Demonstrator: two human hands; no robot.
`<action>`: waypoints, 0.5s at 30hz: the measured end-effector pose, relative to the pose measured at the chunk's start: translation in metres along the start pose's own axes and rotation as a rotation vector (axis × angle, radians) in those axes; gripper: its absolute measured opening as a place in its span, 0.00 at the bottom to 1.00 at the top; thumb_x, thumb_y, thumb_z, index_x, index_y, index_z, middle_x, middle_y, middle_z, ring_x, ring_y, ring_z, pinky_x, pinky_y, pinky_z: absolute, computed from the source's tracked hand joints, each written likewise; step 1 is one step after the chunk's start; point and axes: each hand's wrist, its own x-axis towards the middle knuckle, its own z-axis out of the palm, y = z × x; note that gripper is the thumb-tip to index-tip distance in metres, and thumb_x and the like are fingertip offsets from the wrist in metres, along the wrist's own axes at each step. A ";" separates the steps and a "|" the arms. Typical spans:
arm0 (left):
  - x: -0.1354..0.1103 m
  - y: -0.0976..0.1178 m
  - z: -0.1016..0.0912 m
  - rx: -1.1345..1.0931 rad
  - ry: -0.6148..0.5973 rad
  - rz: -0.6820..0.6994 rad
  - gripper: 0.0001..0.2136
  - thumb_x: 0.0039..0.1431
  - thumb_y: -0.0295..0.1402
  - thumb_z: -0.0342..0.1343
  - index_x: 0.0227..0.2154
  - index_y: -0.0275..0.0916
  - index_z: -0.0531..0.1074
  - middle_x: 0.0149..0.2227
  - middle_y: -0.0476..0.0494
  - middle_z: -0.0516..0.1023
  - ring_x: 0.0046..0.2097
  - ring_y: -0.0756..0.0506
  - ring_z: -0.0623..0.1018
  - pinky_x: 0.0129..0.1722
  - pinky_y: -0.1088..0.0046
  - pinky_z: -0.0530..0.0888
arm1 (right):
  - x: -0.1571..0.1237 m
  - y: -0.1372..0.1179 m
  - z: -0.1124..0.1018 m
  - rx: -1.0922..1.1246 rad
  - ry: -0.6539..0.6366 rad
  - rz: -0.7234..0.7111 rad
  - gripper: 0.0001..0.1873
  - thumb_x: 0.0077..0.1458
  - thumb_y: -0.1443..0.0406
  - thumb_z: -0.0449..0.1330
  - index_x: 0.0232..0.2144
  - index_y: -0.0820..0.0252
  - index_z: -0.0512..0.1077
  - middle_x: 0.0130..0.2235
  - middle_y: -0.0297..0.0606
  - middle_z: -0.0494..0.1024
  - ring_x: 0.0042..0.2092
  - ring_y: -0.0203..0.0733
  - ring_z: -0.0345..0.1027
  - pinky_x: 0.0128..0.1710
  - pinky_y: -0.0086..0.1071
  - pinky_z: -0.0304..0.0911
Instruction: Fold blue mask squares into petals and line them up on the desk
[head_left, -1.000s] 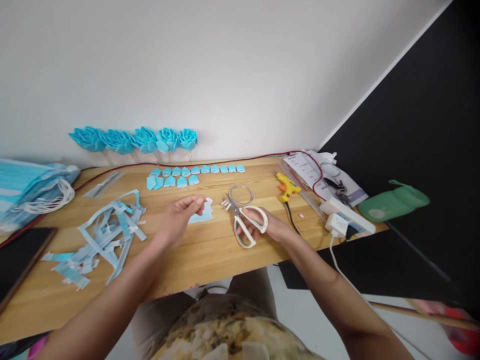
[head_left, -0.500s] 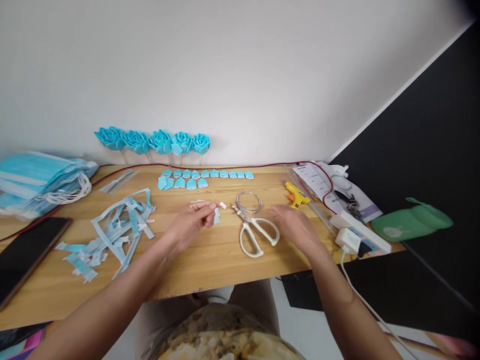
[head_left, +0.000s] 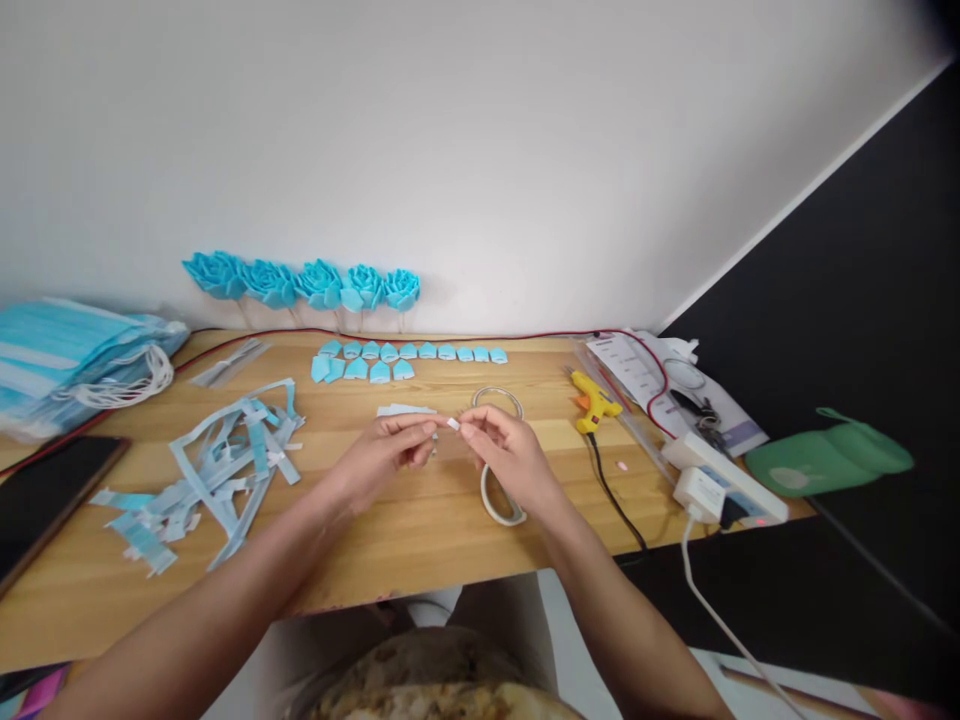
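My left hand [head_left: 390, 452] and my right hand [head_left: 504, 456] meet above the middle of the wooden table [head_left: 420, 540]. Both pinch a small white and blue scrap of mask material [head_left: 451, 424] between their fingertips. The white-handled scissors [head_left: 501, 502] lie on the table under my right hand, mostly hidden by it. A thin white strip [head_left: 405, 410] lies just beyond my left hand. A coil of wire [head_left: 498, 396] rests behind my right hand.
Folded blue petals [head_left: 405, 358] lie in rows at the back, below blue fabric roses [head_left: 300, 282] against the wall. Cut mask strips [head_left: 217, 462] and stacked masks [head_left: 67, 360] sit left, beside a dark phone [head_left: 45, 505]. A yellow glue gun [head_left: 594, 398], papers and a power strip [head_left: 720, 478] occupy the right.
My right hand set the scissors down on the table, swung out to the right, then came back over them to join the left hand on the small scrap.
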 end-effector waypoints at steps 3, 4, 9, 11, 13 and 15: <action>0.000 -0.001 -0.001 0.000 0.001 -0.002 0.14 0.55 0.41 0.59 0.38 0.35 0.77 0.17 0.53 0.62 0.24 0.52 0.59 0.28 0.75 0.56 | -0.001 0.004 0.005 0.105 0.010 0.045 0.08 0.56 0.59 0.57 0.31 0.57 0.70 0.26 0.30 0.68 0.24 0.32 0.60 0.22 0.26 0.59; 0.001 -0.002 -0.001 0.006 0.000 -0.001 0.14 0.55 0.41 0.59 0.39 0.36 0.77 0.17 0.54 0.62 0.24 0.52 0.59 0.28 0.75 0.55 | -0.001 0.004 0.006 0.111 0.016 0.047 0.08 0.56 0.59 0.57 0.31 0.57 0.69 0.25 0.30 0.67 0.24 0.33 0.60 0.22 0.27 0.59; 0.000 -0.001 0.000 0.141 0.063 0.037 0.16 0.55 0.42 0.58 0.39 0.35 0.78 0.18 0.54 0.60 0.24 0.53 0.58 0.27 0.75 0.55 | -0.004 0.003 0.006 -0.164 0.083 -0.055 0.06 0.57 0.62 0.55 0.30 0.57 0.68 0.26 0.30 0.71 0.24 0.33 0.60 0.25 0.28 0.57; 0.000 0.000 0.003 0.228 0.097 0.064 0.17 0.55 0.43 0.57 0.38 0.34 0.78 0.18 0.55 0.59 0.24 0.53 0.58 0.26 0.75 0.55 | -0.005 -0.001 0.004 -0.344 0.106 -0.147 0.05 0.57 0.65 0.54 0.30 0.57 0.69 0.28 0.31 0.73 0.26 0.33 0.62 0.29 0.29 0.57; 0.000 0.002 0.005 0.297 0.109 0.077 0.18 0.54 0.44 0.56 0.39 0.34 0.78 0.18 0.55 0.58 0.24 0.53 0.58 0.26 0.75 0.55 | -0.007 -0.005 0.000 -0.445 0.102 -0.206 0.05 0.57 0.66 0.54 0.30 0.57 0.69 0.30 0.32 0.74 0.28 0.34 0.64 0.31 0.29 0.57; 0.000 0.004 0.005 0.347 0.119 0.076 0.20 0.55 0.44 0.55 0.43 0.33 0.77 0.18 0.55 0.58 0.24 0.53 0.58 0.26 0.75 0.57 | -0.007 -0.008 -0.008 -0.449 0.097 -0.202 0.05 0.57 0.65 0.54 0.30 0.57 0.69 0.29 0.32 0.74 0.29 0.34 0.65 0.31 0.28 0.58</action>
